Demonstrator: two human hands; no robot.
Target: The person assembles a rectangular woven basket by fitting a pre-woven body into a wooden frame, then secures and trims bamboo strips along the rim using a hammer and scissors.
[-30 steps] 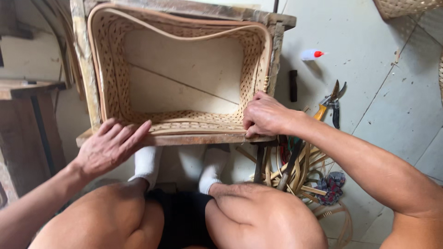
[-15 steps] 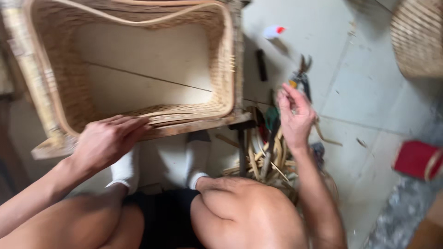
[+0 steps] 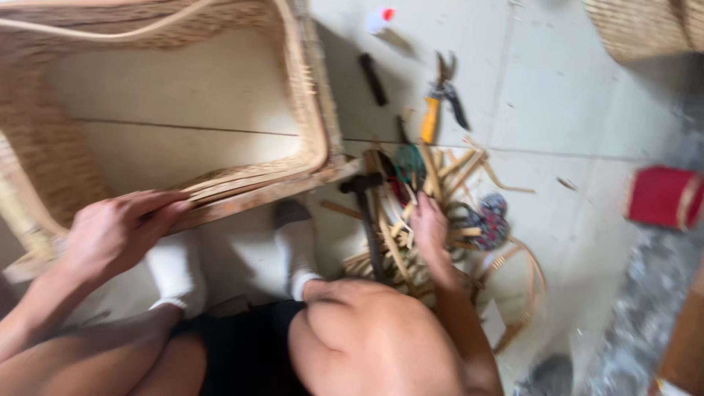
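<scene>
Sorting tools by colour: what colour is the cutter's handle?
Yellow-orange, on the cutter lying on the floor; head view.

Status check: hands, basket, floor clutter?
Left hand flat on basket rim. Right hand in cane strips, grip unclear. Hammer, pliers alongside.

The basket [image 3: 169,110], a large pale wicker box with rounded corners, lies on its side at ten o'clock, its open mouth facing the camera and plain boards showing inside. Its lower rim sits on a rough wooden strip. The cane strips [image 3: 411,220] lie in a loose tangled heap on the floor at three o'clock, beside the basket's corner.
</scene>
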